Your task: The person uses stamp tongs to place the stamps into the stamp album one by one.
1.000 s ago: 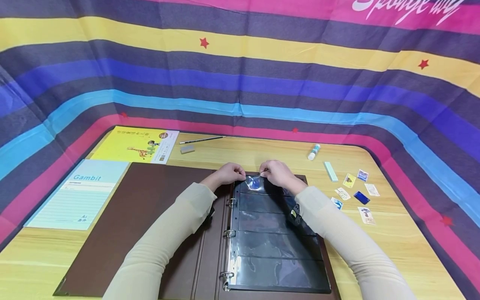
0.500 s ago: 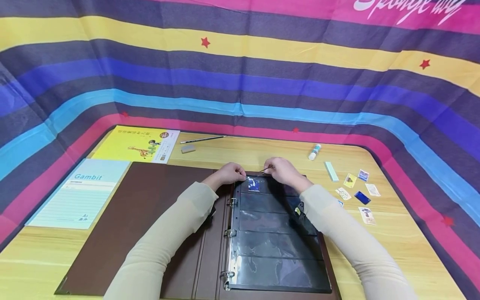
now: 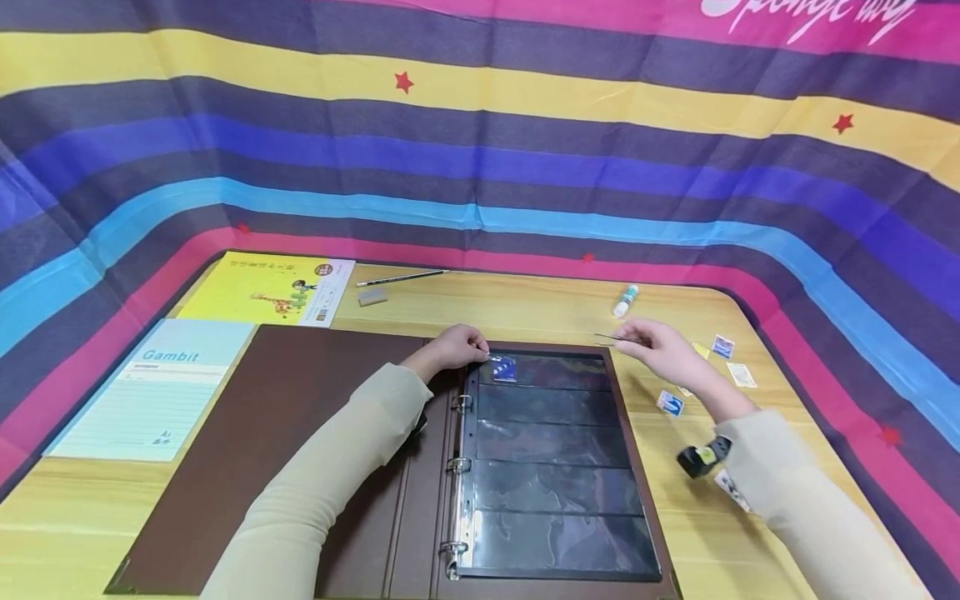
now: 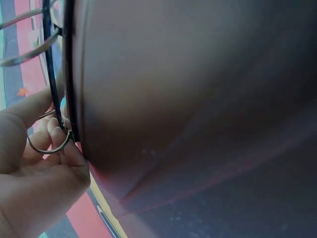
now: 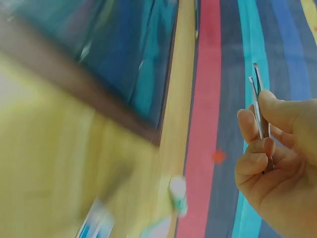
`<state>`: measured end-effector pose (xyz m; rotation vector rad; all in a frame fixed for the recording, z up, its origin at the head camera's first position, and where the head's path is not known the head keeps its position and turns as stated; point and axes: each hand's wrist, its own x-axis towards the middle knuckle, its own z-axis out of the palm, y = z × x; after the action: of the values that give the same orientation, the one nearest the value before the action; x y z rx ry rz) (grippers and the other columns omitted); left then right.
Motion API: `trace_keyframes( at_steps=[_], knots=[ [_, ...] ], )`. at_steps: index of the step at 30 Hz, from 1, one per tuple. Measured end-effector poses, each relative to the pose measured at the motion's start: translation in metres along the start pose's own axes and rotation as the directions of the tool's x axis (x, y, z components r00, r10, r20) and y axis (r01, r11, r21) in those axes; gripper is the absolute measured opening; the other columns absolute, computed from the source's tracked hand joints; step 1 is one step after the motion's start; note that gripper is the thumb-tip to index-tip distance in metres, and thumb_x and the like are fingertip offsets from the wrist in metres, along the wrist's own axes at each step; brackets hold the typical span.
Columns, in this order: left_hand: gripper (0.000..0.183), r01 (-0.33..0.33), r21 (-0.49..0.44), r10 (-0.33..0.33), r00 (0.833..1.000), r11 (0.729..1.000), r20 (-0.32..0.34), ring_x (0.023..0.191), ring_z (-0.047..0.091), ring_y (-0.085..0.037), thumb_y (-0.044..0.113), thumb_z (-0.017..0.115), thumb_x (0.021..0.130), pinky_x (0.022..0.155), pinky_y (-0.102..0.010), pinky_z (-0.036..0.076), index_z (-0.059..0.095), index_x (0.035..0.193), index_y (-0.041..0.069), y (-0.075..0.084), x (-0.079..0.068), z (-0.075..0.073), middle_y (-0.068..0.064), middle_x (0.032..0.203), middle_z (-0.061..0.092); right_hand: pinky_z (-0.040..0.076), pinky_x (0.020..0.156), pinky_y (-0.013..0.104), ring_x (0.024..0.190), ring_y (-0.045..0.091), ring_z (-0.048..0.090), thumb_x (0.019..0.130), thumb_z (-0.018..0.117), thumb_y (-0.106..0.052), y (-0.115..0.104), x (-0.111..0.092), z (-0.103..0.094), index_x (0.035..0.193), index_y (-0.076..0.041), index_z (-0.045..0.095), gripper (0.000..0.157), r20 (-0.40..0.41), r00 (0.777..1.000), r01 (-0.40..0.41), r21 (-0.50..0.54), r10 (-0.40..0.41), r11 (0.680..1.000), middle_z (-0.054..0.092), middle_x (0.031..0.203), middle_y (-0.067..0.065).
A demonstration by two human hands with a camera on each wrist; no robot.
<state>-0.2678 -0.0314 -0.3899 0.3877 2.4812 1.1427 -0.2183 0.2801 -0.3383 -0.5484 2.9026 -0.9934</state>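
Observation:
My right hand (image 3: pixel 660 350) pinches a pair of metal tweezers (image 5: pixel 258 104) between thumb and fingers, right of the album; their tips stand slightly apart with nothing between them. A ring-bound stamp album (image 3: pixel 337 467) lies open, its brown cover spread to the left. The black page (image 3: pixel 555 492) has several clear pocket rows. In the top row, at the left end, sits a dark blue stamp (image 3: pixel 505 369). My left hand (image 3: pixel 456 347) pinches the page's top left corner beside that stamp; in the left wrist view, fingers and thumb close around the page edge near a metal ring (image 4: pixel 49 148).
Several loose stamps lie right of the album, including a blue-and-white one (image 3: pixel 671 403) and a pale one (image 3: pixel 741 375), some hidden by the right arm. Behind stand a glue stick (image 3: pixel 626 300), an eraser (image 3: pixel 372 297) and a pencil (image 3: pixel 401 277). Notebooks (image 3: pixel 153 392) lie left.
My right hand has moved from the page's top edge rightward, past the album, with the tweezers. The blue stamp stays in the top row. The left hand keeps its place.

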Motion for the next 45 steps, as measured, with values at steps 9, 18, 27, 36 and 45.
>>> trace_keyframes(
  at_steps=[9,18,27,36,45],
  knots=[
    [0.007,-0.017,0.011,0.017,1.0,1.0,-0.011,0.06,0.041,-0.014,0.012,0.055,0.079,0.054,-0.025,0.037,0.056,0.08,0.006,-0.001,-0.002,-0.002,-0.004,0.073,0.05,0.038,0.054,0.027,0.063,0.015,0.045,0.081,0.052,-0.015,0.051,-0.058,-0.019,0.088,-0.002,0.054,0.014,-0.051,0.997,-0.063,-0.162,0.056,0.985,0.054,0.075,0.005],
    [0.007,-0.016,0.013,0.016,1.0,1.0,-0.01,0.062,0.042,-0.015,0.012,0.056,0.078,0.056,-0.025,0.038,0.056,0.08,0.006,-0.003,-0.002,-0.002,-0.004,0.075,0.051,0.036,0.058,0.032,0.061,0.013,0.045,0.079,0.054,-0.014,0.076,-0.077,-0.021,0.079,-0.007,0.056,0.007,0.004,0.989,-0.14,-0.27,0.146,0.953,0.053,0.071,0.0],
    [0.006,-0.013,0.004,0.013,1.0,1.0,-0.011,0.06,0.042,-0.014,0.012,0.056,0.078,0.055,-0.025,0.038,0.056,0.079,0.006,-0.001,-0.002,0.0,-0.004,0.074,0.051,0.039,0.063,0.035,0.069,0.016,0.05,0.078,0.055,-0.007,0.067,-0.065,-0.01,0.081,-0.004,0.056,0.005,0.037,0.998,-0.047,-0.242,0.058,0.969,0.055,0.074,0.002],
    [0.007,-0.017,0.005,0.017,1.0,1.0,-0.01,0.061,0.042,-0.014,0.013,0.056,0.078,0.056,-0.025,0.038,0.056,0.079,0.006,0.0,0.0,0.0,-0.003,0.074,0.051,0.04,0.06,0.029,0.066,0.01,0.048,0.078,0.056,-0.01,0.061,-0.072,-0.011,0.081,-0.008,0.057,0.004,0.107,0.994,0.004,-0.225,0.021,0.974,0.053,0.073,-0.004],
    [0.006,-0.005,0.002,0.005,1.0,1.0,0.005,0.063,0.043,-0.015,0.012,0.055,0.079,0.057,-0.027,0.039,0.057,0.079,0.006,0.001,0.001,0.0,-0.004,0.076,0.051,0.038,0.056,0.027,0.062,0.008,0.045,0.078,0.057,-0.012,0.067,-0.091,-0.024,0.081,-0.009,0.056,0.004,0.093,0.994,-0.025,-0.273,0.052,0.962,0.052,0.072,-0.005]
  ],
)
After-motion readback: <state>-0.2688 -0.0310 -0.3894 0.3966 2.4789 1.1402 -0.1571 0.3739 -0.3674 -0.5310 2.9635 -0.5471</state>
